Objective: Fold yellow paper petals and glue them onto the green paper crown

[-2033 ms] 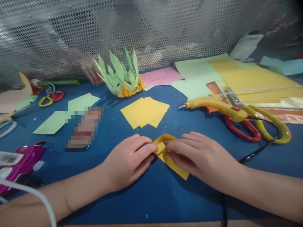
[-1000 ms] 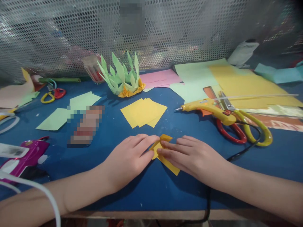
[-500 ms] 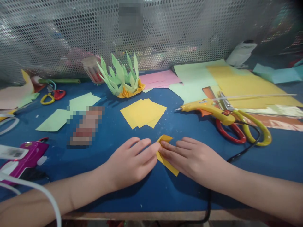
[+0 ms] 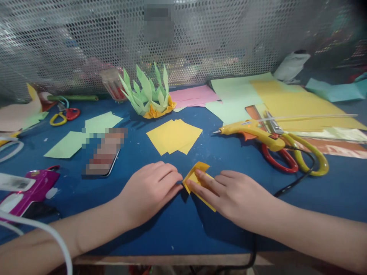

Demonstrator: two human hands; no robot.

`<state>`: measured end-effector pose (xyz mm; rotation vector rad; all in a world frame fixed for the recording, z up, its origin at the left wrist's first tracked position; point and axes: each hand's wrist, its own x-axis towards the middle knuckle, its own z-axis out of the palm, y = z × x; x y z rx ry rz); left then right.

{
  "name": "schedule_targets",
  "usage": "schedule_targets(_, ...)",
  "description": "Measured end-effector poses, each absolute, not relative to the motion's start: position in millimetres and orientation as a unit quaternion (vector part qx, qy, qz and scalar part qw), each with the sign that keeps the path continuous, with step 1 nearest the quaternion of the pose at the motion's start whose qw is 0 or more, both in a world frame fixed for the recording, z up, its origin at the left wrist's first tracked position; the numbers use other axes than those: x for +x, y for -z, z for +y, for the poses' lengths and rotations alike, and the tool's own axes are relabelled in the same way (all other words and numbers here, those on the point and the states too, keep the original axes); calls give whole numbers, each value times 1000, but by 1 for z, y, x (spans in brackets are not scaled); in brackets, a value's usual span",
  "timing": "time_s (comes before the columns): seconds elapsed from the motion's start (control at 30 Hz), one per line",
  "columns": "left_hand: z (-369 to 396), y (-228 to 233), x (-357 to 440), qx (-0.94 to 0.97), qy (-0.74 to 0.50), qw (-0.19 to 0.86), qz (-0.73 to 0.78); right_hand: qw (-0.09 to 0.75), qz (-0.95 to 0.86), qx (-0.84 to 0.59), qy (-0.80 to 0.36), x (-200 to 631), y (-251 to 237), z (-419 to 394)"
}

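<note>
A small folded piece of yellow paper (image 4: 196,176) lies between my hands near the table's front. My right hand (image 4: 239,194) has its index and middle fingers stretched over the paper, pressing on it; the thumb is hidden. My left hand (image 4: 151,187) is closed, fingertips together at the paper's left corner; how firmly they grip it is not clear. Just beyond my hands lie several flat yellow paper squares (image 4: 172,137), overlapping. Behind these stands a green folded-paper piece with pointed leaves (image 4: 146,89) and an orange base.
A yellow glue gun (image 4: 249,131) rests on large scissors (image 4: 279,158) at right, its black cord running to the front edge. Left are a phone (image 4: 106,152), green paper (image 4: 64,145), a purple tool (image 4: 43,187) and small scissors (image 4: 64,116). Coloured sheets (image 4: 298,103) and a perforated metal screen (image 4: 200,42) stand behind.
My left hand has drawn back slightly to the left, uncovering the paper's left end. The paper's upper flap now stands more open. My right fingers have spread and shifted slightly on it.
</note>
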<state>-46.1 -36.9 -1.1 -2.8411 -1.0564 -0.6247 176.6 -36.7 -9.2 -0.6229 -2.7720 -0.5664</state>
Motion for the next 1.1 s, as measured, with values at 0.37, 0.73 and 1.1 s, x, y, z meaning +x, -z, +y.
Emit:
schedule_targets(0.37, -33, 6, -51, -905, 213, -78, -360, 153, -947, -217, 178, 176, 11, -34)
schedule_targets(0.73, -30, 8, -52, -916, 212, -59, -337, 132, -944, -255, 161, 171, 16, -42)
schedule_targets(1.1, -29, 11, -49, -877, 242, -157, -383, 210, -938, -273, 29, 167, 19, -33)
